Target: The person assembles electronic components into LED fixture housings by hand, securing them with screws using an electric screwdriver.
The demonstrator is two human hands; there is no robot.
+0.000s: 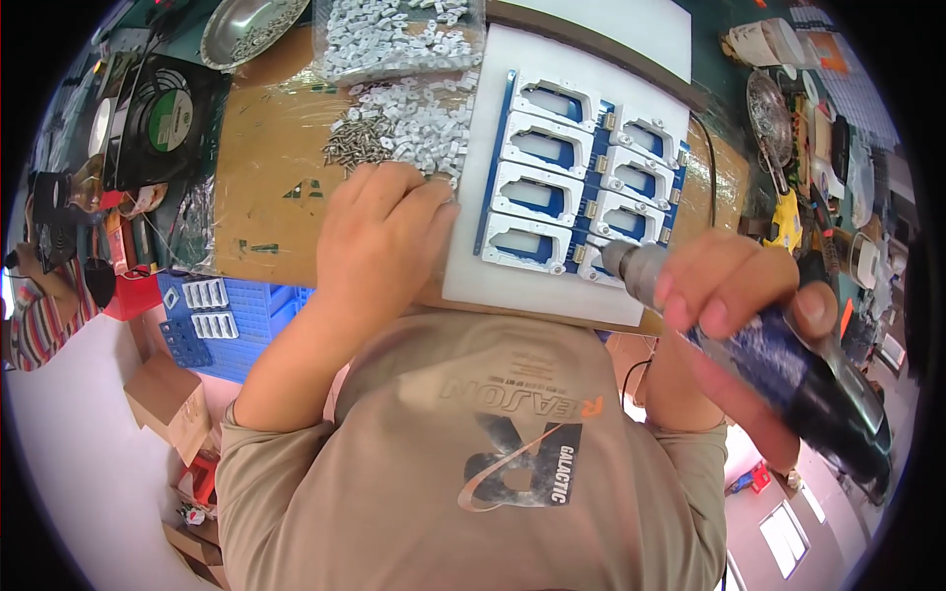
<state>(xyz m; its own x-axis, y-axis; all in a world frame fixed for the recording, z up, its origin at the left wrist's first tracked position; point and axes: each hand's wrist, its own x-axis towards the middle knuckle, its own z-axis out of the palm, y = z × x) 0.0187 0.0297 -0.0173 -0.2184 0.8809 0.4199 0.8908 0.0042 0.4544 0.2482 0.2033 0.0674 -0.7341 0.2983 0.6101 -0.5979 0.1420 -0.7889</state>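
My right hand [734, 281] is wrapped round a dark blue and black power screwdriver [774, 369]. Its grey nose points left and covers part of the nearest right-hand white plastic frame [593, 264]. Several such frames with oblong openings sit in two columns on a blue fixture [597, 163], and screws show in some corners. A white board [468, 266] lies beneath the fixture. My left hand [384, 227] has its fingers curled down at the near edge of a pile of small white plastic clips [424, 123] and a heap of screws [357, 141]. Its fingertips and anything between them are hidden.
A clear tray of white clips [399, 34] and a metal bowl [251, 30] stand at the back. At left are a black fan [163, 123] and a blue crate [251, 330]. Tools, including yellow-handled ones [785, 219], lie at right. A dark cable [711, 163] runs beside the board.
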